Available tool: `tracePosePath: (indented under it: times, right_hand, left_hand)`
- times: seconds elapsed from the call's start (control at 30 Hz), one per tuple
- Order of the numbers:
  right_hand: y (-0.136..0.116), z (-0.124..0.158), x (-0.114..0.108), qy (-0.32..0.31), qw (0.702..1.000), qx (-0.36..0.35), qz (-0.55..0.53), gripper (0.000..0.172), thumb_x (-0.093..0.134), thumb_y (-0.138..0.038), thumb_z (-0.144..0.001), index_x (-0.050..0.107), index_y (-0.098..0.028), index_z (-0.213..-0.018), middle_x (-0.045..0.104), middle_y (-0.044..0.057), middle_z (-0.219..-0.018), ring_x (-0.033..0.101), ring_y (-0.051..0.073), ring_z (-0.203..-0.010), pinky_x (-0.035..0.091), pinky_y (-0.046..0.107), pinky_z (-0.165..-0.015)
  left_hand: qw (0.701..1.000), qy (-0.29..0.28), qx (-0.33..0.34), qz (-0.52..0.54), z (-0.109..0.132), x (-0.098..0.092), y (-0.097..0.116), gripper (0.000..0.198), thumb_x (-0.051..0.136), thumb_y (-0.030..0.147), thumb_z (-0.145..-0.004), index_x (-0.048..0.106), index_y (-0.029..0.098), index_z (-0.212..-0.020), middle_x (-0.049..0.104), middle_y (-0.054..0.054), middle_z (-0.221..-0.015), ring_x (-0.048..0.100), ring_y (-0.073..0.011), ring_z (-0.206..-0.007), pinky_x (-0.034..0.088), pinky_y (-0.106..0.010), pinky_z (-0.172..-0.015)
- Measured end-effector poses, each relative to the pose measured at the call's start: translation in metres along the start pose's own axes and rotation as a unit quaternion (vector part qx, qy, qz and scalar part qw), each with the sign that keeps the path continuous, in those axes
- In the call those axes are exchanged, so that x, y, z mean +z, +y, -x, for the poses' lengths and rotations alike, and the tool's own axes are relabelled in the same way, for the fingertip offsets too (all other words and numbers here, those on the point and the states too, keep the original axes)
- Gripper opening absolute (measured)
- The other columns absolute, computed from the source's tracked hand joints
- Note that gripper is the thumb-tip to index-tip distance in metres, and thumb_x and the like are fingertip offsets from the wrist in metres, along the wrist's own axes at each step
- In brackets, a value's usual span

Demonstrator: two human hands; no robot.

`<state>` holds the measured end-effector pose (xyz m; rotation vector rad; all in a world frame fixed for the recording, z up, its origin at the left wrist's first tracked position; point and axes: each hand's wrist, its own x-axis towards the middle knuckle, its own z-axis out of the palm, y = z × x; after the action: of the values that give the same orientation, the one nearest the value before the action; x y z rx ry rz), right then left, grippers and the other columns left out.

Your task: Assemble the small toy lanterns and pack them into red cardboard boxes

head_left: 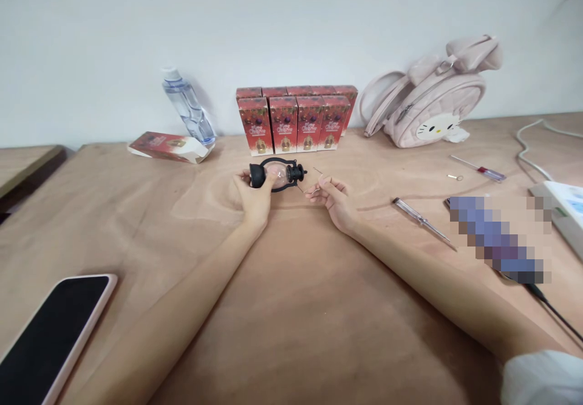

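A small black lantern (277,174) with a clear globe lies on its side, its base to the left and its top to the right. My left hand (255,197) is closed around its base and globe, thumb on the globe. At the lantern's top end, my right hand (336,201) pinches a thin bent wire handle (314,191). One end of the wire comes close to the lantern's frame; whether it is hooked in there I cannot tell. The other end sticks up free.
Behind the hands stand several red Christmas boxes (285,125). An opened red box (168,147) lies by a water bottle (187,107). A pink bag (432,104), two screwdrivers (421,220) and a blurred-out device (496,241) are to the right. A phone (54,332) lies front left.
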<state>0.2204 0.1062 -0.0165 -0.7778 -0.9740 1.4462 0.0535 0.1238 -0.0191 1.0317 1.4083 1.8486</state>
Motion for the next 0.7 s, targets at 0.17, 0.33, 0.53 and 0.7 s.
tracePosePath:
  times: [0.17,0.33,0.53,0.7]
  right_hand:
    - [0.0015,0.0007,0.0009,0.003,1.000,-0.016,0.012,0.040,0.075,-0.055,-0.067,0.055,-0.020,-0.066,0.066,-0.002,-0.063,0.063,0.010,-0.058,0.052,0.024,-0.057]
    - [0.0000,0.0008,0.0019,0.012,0.999,-0.028,0.014,0.041,0.074,-0.056,-0.067,0.054,-0.021,-0.069,0.062,-0.005,-0.060,0.058,0.008,-0.052,0.049,0.023,-0.054]
    - [-0.0016,0.0028,0.0036,0.003,1.000,-0.025,0.016,0.040,0.075,-0.055,-0.067,0.055,-0.020,-0.069,0.062,-0.005,-0.058,0.056,0.007,-0.049,0.048,0.021,-0.050]
    - [-0.0023,0.0053,0.0033,-0.024,0.999,-0.027,0.039,0.038,0.073,-0.053,-0.070,0.055,-0.020,-0.070,0.062,-0.005,-0.060,0.055,0.007,-0.050,0.047,0.021,-0.049]
  left_hand:
    - [0.997,-0.017,0.056,-0.047,0.0010,-0.0007,0.0063,0.064,0.086,0.044,-0.051,0.039,0.022,-0.089,0.050,-0.001,-0.095,0.055,-0.0190,-0.100,0.042,-0.037,-0.098]
    - [1.000,-0.028,0.012,-0.005,-0.0004,-0.0020,0.0036,0.062,0.082,0.045,-0.054,0.038,0.023,-0.091,0.051,0.000,-0.092,0.056,-0.0184,-0.093,0.046,-0.037,-0.091]
    - [0.995,-0.071,0.065,-0.026,0.0035,-0.0019,0.0061,0.058,0.081,0.043,-0.056,0.038,0.023,-0.089,0.049,0.002,-0.088,0.056,-0.0173,-0.090,0.045,-0.035,-0.089]
    - [0.991,-0.086,0.090,-0.044,0.0052,-0.0023,0.0057,0.056,0.080,0.041,-0.060,0.039,0.023,-0.092,0.049,0.001,-0.089,0.056,-0.0170,-0.091,0.045,-0.035,-0.090]
